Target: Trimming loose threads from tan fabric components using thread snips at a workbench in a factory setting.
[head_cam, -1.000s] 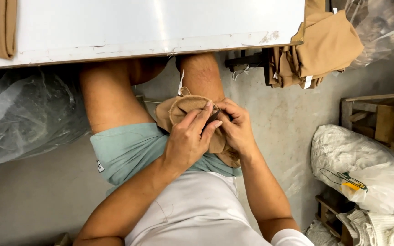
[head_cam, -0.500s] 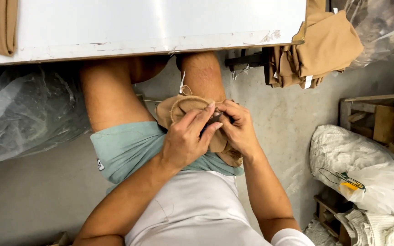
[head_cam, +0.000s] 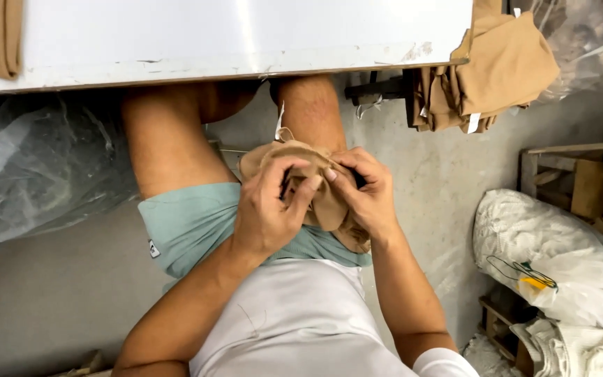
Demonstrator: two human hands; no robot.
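Below table edge (head_cam: 176,66), left hand (head_cam: 268,213), right hand (head_cam: 368,195) pinching tan cloth (head_cam: 329,202)

This looks like a small garment workshop. A white worktable (head_cam: 232,42) stands over a bare concrete floor (head_cam: 50,307). Stacks of tan fabric (head_cam: 497,70) hang at its end, with clear plastic bags (head_cam: 36,167) and stuffed white sacks (head_cam: 560,258) crowding around.

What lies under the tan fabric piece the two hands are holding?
Under the tan fabric piece show the teal shorts and a bare thigh. The left hand and right hand cover its middle, so anything between the fingers is hidden.
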